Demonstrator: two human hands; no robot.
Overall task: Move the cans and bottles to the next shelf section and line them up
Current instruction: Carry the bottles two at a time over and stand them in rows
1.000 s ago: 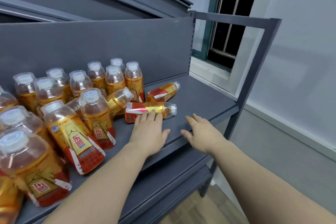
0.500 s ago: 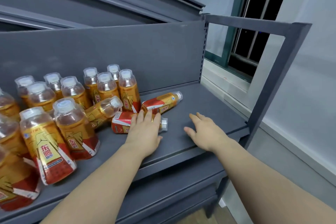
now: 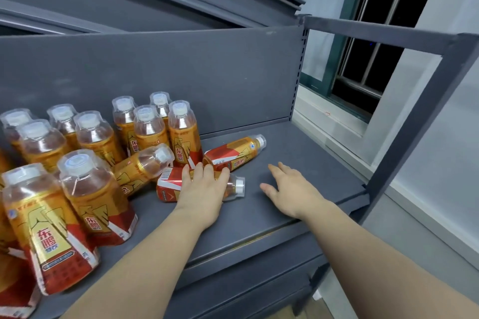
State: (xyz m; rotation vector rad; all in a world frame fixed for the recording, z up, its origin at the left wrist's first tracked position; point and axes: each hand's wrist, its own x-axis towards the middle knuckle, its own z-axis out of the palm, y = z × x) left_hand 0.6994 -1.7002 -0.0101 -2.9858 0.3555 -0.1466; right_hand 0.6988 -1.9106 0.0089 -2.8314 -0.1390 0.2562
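Observation:
Several bottles of amber drink with gold-and-red labels and clear cap covers stand upright in a cluster (image 3: 181, 132) on the left of the grey shelf (image 3: 305, 147). Three lie toppled. One bottle (image 3: 166, 186) lies on its side with its cap to the right, and my left hand (image 3: 202, 189) rests across its middle with fingers straight. A second fallen bottle (image 3: 236, 151) lies just behind it. A third (image 3: 142, 166) leans against the upright ones. My right hand (image 3: 293, 191) hovers flat over the bare shelf to the right, fingers spread, holding nothing.
The shelf's grey back panel (image 3: 207, 72) rises behind the bottles. A grey frame post (image 3: 414, 124) and top bar close off the shelf's right end, with a dark window (image 3: 368, 65) beyond. A lower shelf edge (image 3: 246, 280) juts out below my arms.
My left hand has slid forward from the fallen bottle's near side to lie over its middle. My right hand has crept slightly forward over the shelf. The view has shifted left.

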